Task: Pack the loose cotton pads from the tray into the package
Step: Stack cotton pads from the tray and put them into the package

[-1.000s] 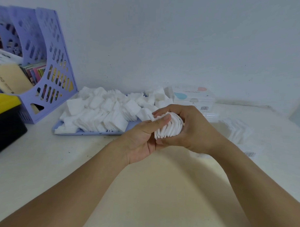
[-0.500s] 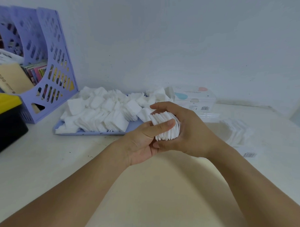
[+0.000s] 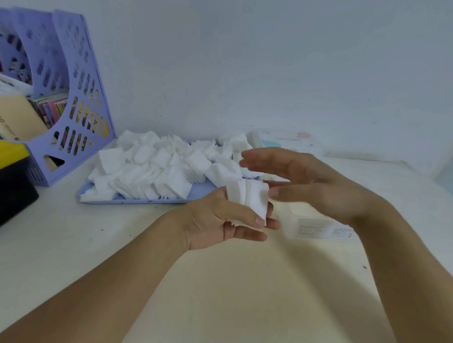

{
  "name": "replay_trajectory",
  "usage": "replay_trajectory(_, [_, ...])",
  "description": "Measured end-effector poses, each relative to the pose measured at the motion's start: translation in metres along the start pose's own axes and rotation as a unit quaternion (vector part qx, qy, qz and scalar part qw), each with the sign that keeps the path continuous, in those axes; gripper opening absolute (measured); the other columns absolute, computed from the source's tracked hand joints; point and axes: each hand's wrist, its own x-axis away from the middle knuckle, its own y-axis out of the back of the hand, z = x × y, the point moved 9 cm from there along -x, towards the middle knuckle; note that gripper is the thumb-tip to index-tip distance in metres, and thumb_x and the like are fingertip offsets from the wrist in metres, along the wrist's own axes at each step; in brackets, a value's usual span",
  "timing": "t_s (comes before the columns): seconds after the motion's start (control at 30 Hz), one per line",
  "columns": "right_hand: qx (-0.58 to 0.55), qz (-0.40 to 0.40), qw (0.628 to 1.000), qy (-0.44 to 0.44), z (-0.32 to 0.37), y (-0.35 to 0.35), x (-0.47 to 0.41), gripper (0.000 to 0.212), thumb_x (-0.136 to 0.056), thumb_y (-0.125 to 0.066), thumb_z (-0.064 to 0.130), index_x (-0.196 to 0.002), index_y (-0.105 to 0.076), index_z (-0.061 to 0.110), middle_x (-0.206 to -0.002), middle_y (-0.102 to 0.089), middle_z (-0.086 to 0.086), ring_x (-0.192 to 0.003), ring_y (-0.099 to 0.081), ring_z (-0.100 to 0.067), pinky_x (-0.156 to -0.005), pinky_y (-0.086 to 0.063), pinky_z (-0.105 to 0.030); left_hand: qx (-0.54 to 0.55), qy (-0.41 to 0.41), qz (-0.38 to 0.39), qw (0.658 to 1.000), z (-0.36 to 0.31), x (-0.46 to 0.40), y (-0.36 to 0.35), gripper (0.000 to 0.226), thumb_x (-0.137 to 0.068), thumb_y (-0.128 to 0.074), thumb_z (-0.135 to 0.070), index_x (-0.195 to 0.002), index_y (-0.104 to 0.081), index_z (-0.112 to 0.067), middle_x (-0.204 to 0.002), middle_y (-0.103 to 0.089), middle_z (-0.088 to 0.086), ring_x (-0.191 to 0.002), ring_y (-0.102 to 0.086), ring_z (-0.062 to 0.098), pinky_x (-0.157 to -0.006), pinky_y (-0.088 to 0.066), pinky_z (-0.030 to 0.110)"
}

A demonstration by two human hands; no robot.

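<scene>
At the centre of the frame we see the left hand [image 3: 218, 222] pinching a stack [image 3: 247, 197] of white cotton pads between thumb and fingers, palm turned up. The right hand [image 3: 304, 181] hovers just right of the stack with its fingers spread and blurred; we cannot tell whether a fingertip touches the pads. Above and left of the hands, the lilac tray [image 3: 132, 200] lies on the white table [image 3: 63, 242], heaped with loose pads [image 3: 156, 169]. A clear package [image 3: 318, 226] with a printed label lies flat on the table under the right wrist, at centre right. Behind the right hand, against the wall, stands a white box [image 3: 288, 142] with pink and blue marks. In the upper left of the frame is a lilac file rack [image 3: 76, 109] holding papers, and at the left edge a black and yellow case [image 3: 6, 184].
</scene>
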Motion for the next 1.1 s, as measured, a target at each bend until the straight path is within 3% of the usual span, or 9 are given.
replay_trajectory(0.17, [0.000, 0.013, 1.000, -0.019, -0.014, -0.011, -0.005, 0.048, -0.091, -0.065, 0.000, -0.136, -0.058, 0.013, -0.122, -0.066, -0.009, -0.115, -0.065, -0.018, -0.083, -0.056, -0.028, -0.004, 0.018, 0.021, 1.000, 0.007, 0.000, -0.004, 0.048, -0.073, -0.061, 0.010, -0.114, -0.067, -0.014, -0.094, -0.068, 0.007, -0.095, -0.072, 0.026, -0.070, -0.059, 0.028])
replay_trajectory(0.3, [0.031, -0.097, 0.994, -0.037, -0.015, 0.013, -0.005, 0.045, -0.085, -0.076, 0.005, -0.127, -0.066, 0.019, -0.114, -0.070, -0.006, -0.103, -0.069, -0.022, -0.090, -0.059, -0.041, 0.064, -0.053, -0.124, 0.989, 0.001, -0.013, 0.022, 0.038, -0.083, -0.062, 0.005, -0.121, -0.059, -0.003, -0.116, -0.070, 0.017, -0.104, -0.072, 0.033, -0.075, -0.061, 0.033])
replay_trajectory(0.37, [0.047, -0.183, 0.979, -0.072, -0.018, 0.033, -0.001, 0.043, -0.082, -0.079, 0.010, -0.121, -0.068, 0.024, -0.110, -0.069, -0.006, -0.096, -0.070, -0.023, -0.091, -0.058, -0.045, -0.038, -0.110, -0.231, 0.966, -0.008, -0.014, 0.037, 0.017, -0.098, -0.058, -0.003, -0.115, -0.058, -0.007, -0.117, -0.068, 0.017, -0.101, -0.073, 0.033, -0.072, -0.062, 0.035])
replay_trajectory(0.53, [0.011, -0.203, 0.962, -0.181, -0.032, 0.055, 0.019, 0.035, -0.084, -0.080, 0.023, -0.116, -0.067, 0.020, -0.100, -0.076, -0.006, -0.084, -0.074, -0.020, -0.071, -0.060, -0.030, -0.261, -0.145, -0.260, 0.918, -0.015, -0.036, 0.015, 0.009, -0.105, -0.049, -0.022, -0.111, -0.056, -0.021, -0.111, -0.067, 0.001, -0.100, -0.067, 0.018, -0.076, -0.061, 0.035])
replay_trajectory(0.6, [0.000, -0.301, 0.933, -0.199, -0.037, 0.088, 0.037, 0.036, -0.080, -0.084, 0.020, -0.112, -0.067, 0.016, -0.095, -0.077, -0.009, -0.073, -0.074, -0.022, -0.061, -0.057, -0.027, -0.357, -0.144, -0.251, 0.888, -0.019, -0.045, 0.007, 0.026, -0.104, -0.052, -0.033, -0.127, -0.053, -0.021, -0.118, -0.065, -0.005, -0.106, -0.062, 0.013, -0.088, -0.055, 0.033])
replay_trajectory(0.7, [0.059, -0.437, 0.862, -0.251, -0.050, 0.141, 0.079, 0.045, -0.077, -0.085, 0.026, -0.115, -0.063, 0.016, -0.101, -0.073, -0.008, -0.066, -0.072, -0.019, -0.051, -0.048, -0.022, -0.540, -0.166, -0.229, 0.793, -0.028, -0.059, -0.015, 0.051, -0.095, -0.064, -0.043, -0.140, -0.048, -0.025, -0.126, -0.059, -0.012, -0.116, -0.049, 0.011, -0.096, -0.045, 0.032])
replay_trajectory(0.93, [0.174, -0.286, 0.892, -0.303, -0.064, 0.112, 0.054, 0.045, -0.078, -0.084, 0.034, -0.113, -0.062, 0.015, -0.104, -0.062, 0.001, -0.094, -0.065, -0.019, -0.073, -0.051, -0.030, -0.599, -0.200, -0.245, 0.735, -0.014, -0.062, -0.015, 0.038, -0.081, -0.057, -0.067, -0.086, -0.061, -0.030, -0.095, -0.056, -0.017, -0.091, -0.049, 0.010, -0.079, -0.046, 0.029])
replay_trajectory(1.0, [0.270, -0.239, 0.870, -0.336, -0.068, 0.098, 0.046, 0.048, -0.077, -0.083, 0.035, -0.112, -0.058, 0.014, -0.097, -0.058, 0.003, -0.094, -0.063, -0.021, -0.081, -0.053, -0.036, -0.607, -0.189, -0.236, 0.735, -0.010, -0.063, -0.009, 0.044, -0.081, -0.050, -0.072, -0.078, -0.059, -0.028, -0.091, -0.056, -0.015, -0.086, -0.049, 0.008, -0.076, -0.047, 0.030])
replay_trajectory(1.1, [0.350, -0.232, 0.832, -0.363, -0.076, 0.097, 0.044, 0.058, -0.071, -0.083, 0.041, -0.114, -0.052, 0.016, -0.103, -0.059, 0.000, -0.092, -0.062, -0.024, -0.071, -0.048, -0.034, -0.619, -0.194, -0.212, 0.731, -0.008, -0.062, -0.010, 0.049, -0.081, -0.050, -0.073, -0.071, -0.055, -0.025, -0.090, -0.054, -0.012, -0.078, -0.047, 0.005, -0.070, -0.044, 0.029])
